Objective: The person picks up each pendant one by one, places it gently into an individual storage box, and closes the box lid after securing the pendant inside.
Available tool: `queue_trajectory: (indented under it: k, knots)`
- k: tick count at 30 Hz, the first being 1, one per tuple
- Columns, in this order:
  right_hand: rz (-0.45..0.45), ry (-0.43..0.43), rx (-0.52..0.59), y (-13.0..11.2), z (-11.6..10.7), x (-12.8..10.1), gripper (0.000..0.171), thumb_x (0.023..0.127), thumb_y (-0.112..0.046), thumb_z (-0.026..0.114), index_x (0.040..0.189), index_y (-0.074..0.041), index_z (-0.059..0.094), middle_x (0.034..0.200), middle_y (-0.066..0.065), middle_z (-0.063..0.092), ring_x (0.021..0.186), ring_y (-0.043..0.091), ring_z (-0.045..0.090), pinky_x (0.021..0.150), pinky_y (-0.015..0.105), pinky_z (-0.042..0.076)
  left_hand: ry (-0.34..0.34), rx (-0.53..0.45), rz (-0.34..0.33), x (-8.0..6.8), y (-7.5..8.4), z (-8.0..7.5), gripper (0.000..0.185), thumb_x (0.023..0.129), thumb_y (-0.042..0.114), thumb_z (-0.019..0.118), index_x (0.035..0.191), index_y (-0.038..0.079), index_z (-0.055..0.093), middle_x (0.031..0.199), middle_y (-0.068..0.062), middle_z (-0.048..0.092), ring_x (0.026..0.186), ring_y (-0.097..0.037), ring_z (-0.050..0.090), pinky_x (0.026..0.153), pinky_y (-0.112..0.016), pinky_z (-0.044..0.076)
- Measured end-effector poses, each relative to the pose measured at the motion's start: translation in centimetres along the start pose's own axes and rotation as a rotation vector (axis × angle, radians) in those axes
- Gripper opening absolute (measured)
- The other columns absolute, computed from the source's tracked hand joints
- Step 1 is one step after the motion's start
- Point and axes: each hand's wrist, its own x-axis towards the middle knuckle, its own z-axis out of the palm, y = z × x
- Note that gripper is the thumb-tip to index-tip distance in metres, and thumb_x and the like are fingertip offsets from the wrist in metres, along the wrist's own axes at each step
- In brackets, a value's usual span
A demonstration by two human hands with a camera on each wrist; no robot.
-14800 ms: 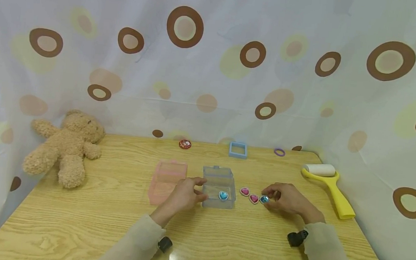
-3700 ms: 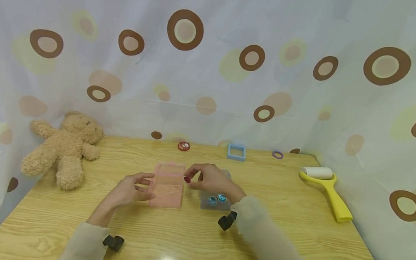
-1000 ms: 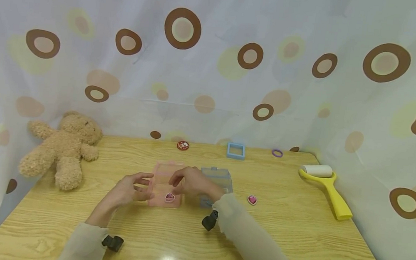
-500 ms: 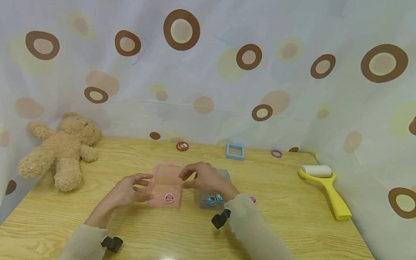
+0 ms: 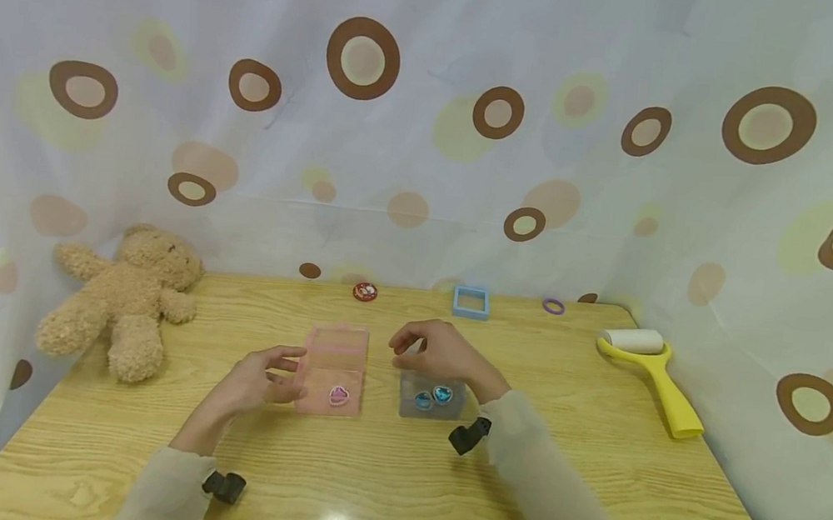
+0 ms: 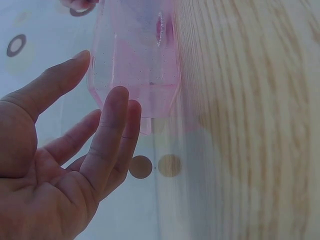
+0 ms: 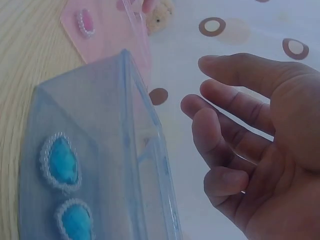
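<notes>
My left hand (image 5: 254,378), fingers apart and loosely bent, stands at the left side of an open clear pink box (image 5: 308,404). In the left wrist view its fingertips lie close to the box wall; contact cannot be told. One pink heart gem (image 5: 339,396) with a beaded edge lies inside. Over the back of the open clear blue box (image 5: 409,411) hovers my right hand (image 5: 445,353), holding nothing, its fingers loosely bent in the right wrist view. That box contains two blue gems (image 7: 63,162) with beaded rims. The right hand hides its lid.
A teddy bear (image 5: 130,299) lies at the left. Along the table's back edge are a red round badge (image 5: 365,292), a light blue square frame (image 5: 471,303) and a purple ring (image 5: 553,306). A yellow-handled lint roller (image 5: 664,384) lies at the right.
Since the earliest frame, a second blue gem is in the blue box and a pink one in the pink box. Lately my right hand drew back rightward; its arm now covers the other pink gem's spot.
</notes>
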Motion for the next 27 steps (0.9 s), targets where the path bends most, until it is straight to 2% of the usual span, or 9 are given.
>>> queue_trajectory:
  k: [9, 13, 20, 27]
  knots:
    - [-0.021, 0.043, -0.017, 1.7, -1.1, -1.1, 0.028, 0.092, -0.023, 0.071, 0.116, -0.009, 0.071, 0.103, 0.001, 0.073, 0.098, 0.019, 0.068, 0.084, 0.032, 0.055, -0.002, -0.003, 0.000, 0.0, -0.1, -0.1, 0.070, 0.087, 0.018, 0.078, 0.148, 0.004, 0.045, 0.136, -0.026, 0.056, 0.116, -0.041, 0.062, 0.085, -0.042, 0.059]
    - [-0.003, 0.056, -0.034, 2.5, -1.5, -1.8, 0.027, 0.092, -0.023, 0.071, 0.116, -0.010, 0.071, 0.103, 0.000, 0.073, 0.097, 0.017, 0.067, 0.084, 0.030, 0.054, -0.002, -0.001, -0.005, -0.1, -0.1, -0.1, 0.071, 0.087, 0.018, 0.078, 0.148, 0.004, 0.045, 0.136, -0.026, 0.056, 0.117, -0.042, 0.061, 0.085, -0.043, 0.059]
    - [0.053, 0.074, -0.005, 3.2, -2.5, -3.0, 0.027, 0.092, -0.022, 0.073, 0.116, -0.010, 0.071, 0.103, -0.001, 0.072, 0.095, 0.022, 0.065, 0.079, 0.030, 0.052, -0.002, -0.007, -0.006, -0.1, -0.1, -0.1, 0.071, 0.088, 0.018, 0.078, 0.148, 0.004, 0.045, 0.136, -0.026, 0.056, 0.116, -0.041, 0.062, 0.085, -0.043, 0.059]
    - [0.046, 0.106, -0.034, 4.7, -3.4, -4.2, 0.022, 0.092, -0.024, 0.073, 0.112, -0.013, 0.072, 0.102, 0.000, 0.073, 0.094, 0.018, 0.065, 0.080, 0.029, 0.053, -0.001, -0.005, -0.001, 0.0, -0.1, -0.1, 0.070, 0.088, 0.017, 0.078, 0.148, 0.003, 0.045, 0.135, -0.027, 0.057, 0.116, -0.041, 0.062, 0.086, -0.043, 0.059]
